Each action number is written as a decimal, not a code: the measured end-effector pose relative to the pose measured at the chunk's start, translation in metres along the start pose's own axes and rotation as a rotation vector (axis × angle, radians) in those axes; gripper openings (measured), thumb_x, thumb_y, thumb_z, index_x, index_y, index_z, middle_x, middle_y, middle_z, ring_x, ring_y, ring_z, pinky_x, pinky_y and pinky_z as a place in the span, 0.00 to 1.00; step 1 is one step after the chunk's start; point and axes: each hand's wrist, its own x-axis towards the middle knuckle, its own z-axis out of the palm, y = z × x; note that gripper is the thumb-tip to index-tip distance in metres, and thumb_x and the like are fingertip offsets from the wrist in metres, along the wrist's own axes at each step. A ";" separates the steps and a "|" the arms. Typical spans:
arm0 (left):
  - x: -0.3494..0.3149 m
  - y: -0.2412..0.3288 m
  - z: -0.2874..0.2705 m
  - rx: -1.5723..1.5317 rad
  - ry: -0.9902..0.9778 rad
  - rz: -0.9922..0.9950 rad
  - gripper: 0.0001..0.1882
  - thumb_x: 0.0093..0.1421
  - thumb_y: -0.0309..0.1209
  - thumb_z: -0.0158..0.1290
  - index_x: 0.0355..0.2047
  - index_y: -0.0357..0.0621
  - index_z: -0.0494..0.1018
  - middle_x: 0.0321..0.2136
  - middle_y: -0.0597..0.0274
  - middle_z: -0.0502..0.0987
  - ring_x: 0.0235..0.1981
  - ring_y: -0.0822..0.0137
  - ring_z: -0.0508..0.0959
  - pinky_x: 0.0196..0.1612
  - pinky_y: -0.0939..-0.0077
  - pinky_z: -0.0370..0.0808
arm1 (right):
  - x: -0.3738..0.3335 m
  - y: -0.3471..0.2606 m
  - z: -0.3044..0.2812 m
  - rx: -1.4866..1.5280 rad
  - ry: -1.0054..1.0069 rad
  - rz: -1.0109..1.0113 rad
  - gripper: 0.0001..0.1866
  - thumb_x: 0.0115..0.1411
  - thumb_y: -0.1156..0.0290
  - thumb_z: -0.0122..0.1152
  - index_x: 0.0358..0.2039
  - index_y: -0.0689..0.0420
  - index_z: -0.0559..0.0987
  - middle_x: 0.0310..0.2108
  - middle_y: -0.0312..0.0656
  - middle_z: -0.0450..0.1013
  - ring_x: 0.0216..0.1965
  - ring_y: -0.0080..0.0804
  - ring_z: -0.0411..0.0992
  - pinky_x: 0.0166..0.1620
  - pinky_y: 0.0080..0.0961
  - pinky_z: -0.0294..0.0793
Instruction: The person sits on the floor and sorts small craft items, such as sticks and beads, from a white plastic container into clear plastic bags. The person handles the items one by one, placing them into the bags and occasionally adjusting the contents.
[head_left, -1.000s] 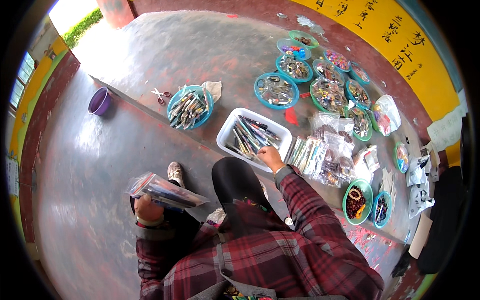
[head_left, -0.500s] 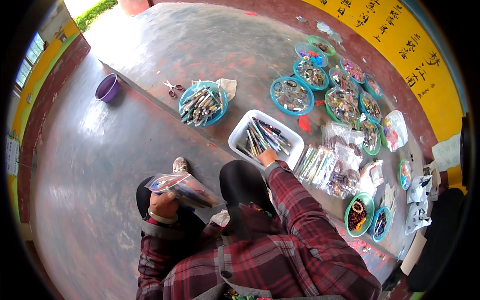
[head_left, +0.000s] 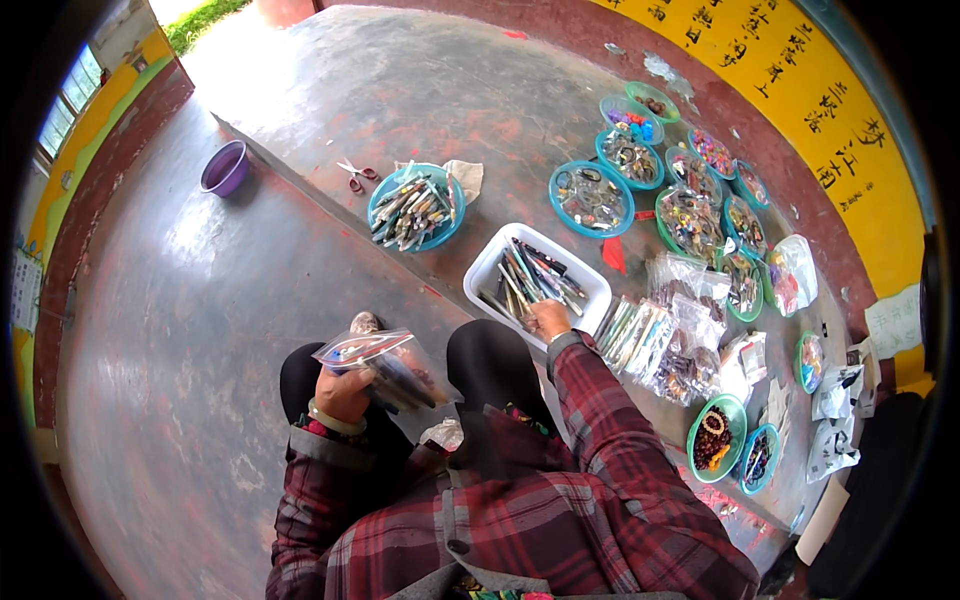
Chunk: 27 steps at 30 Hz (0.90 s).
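Note:
My left hand [head_left: 343, 394], closed, grips a clear zip bag [head_left: 398, 376] with a red strip along its top and several pens inside. The bag tilts over my lap between my knees. At the near right side of a white basin [head_left: 479, 255], my right hand [head_left: 549, 319] has its fingers bent in on the near end of a pen. Just beyond it lie loose pens [head_left: 540, 272], dark, white and pale blue, heaped in the basin. The fingertips of my right hand are partly hidden.
A blue basket [head_left: 447, 235] of pens stands beyond, beside scissors [head_left: 358, 177] and a cloth [head_left: 466, 180]. Packed pens [head_left: 636, 338] and bagged goods lie to the right. Several baskets of trinkets fill the far right. A purple basin [head_left: 225, 170] sits left of a raised floor edge.
My right hand has shifted slightly right and nearer within the basin's near side. My left hand still holds the bag, now a little farther right. The whole view has shifted slightly.

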 end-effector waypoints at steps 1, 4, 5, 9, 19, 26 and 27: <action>0.000 -0.001 -0.001 -0.008 -0.003 -0.003 0.27 0.46 0.32 0.60 0.45 0.29 0.68 0.41 0.48 0.76 0.43 0.56 0.76 0.51 0.65 0.70 | -0.005 -0.004 0.000 0.115 0.065 -0.012 0.07 0.52 0.70 0.57 0.25 0.61 0.75 0.18 0.39 0.70 0.18 0.25 0.69 0.20 0.21 0.67; 0.002 -0.012 -0.011 0.009 -0.015 0.004 0.26 0.48 0.29 0.58 0.47 0.31 0.67 0.40 0.51 0.76 0.42 0.58 0.76 0.48 0.66 0.71 | -0.006 -0.007 -0.020 0.164 0.184 -0.160 0.05 0.55 0.70 0.55 0.26 0.58 0.74 0.18 0.37 0.71 0.15 0.20 0.65 0.19 0.16 0.61; 0.001 -0.015 -0.015 0.022 -0.012 0.012 0.26 0.49 0.28 0.58 0.48 0.31 0.67 0.40 0.52 0.76 0.41 0.60 0.76 0.47 0.67 0.71 | -0.009 -0.013 -0.028 0.206 0.181 -0.229 0.06 0.57 0.69 0.55 0.28 0.59 0.75 0.19 0.36 0.71 0.17 0.19 0.67 0.20 0.15 0.63; 0.004 -0.020 -0.019 0.101 -0.035 -0.070 0.20 0.48 0.25 0.58 0.43 0.33 0.71 0.39 0.55 0.76 0.40 0.64 0.75 0.48 0.70 0.69 | -0.060 -0.078 -0.053 0.309 0.174 -0.394 0.09 0.59 0.69 0.57 0.34 0.62 0.78 0.24 0.35 0.74 0.24 0.18 0.69 0.28 0.15 0.68; 0.020 -0.038 0.017 0.135 -0.203 -0.198 0.17 0.51 0.23 0.57 0.43 0.34 0.72 0.39 0.59 0.77 0.40 0.69 0.75 0.47 0.75 0.70 | -0.237 -0.282 -0.087 0.254 -0.170 -0.935 0.06 0.57 0.77 0.58 0.35 0.62 0.75 0.30 0.39 0.73 0.30 0.23 0.72 0.35 0.20 0.72; 0.031 -0.051 0.034 0.225 -0.295 -0.204 0.17 0.51 0.24 0.58 0.43 0.34 0.72 0.38 0.62 0.77 0.40 0.74 0.74 0.47 0.78 0.69 | -0.277 -0.309 -0.063 -0.052 -0.300 -0.981 0.07 0.54 0.80 0.60 0.35 0.63 0.75 0.28 0.36 0.71 0.30 0.21 0.70 0.35 0.17 0.68; 0.031 -0.053 0.034 0.226 -0.298 -0.206 0.17 0.51 0.24 0.58 0.43 0.34 0.72 0.38 0.63 0.77 0.40 0.74 0.74 0.47 0.78 0.69 | -0.276 -0.309 -0.061 -0.097 -0.312 -0.978 0.08 0.54 0.80 0.61 0.35 0.63 0.76 0.28 0.35 0.71 0.30 0.20 0.70 0.35 0.16 0.67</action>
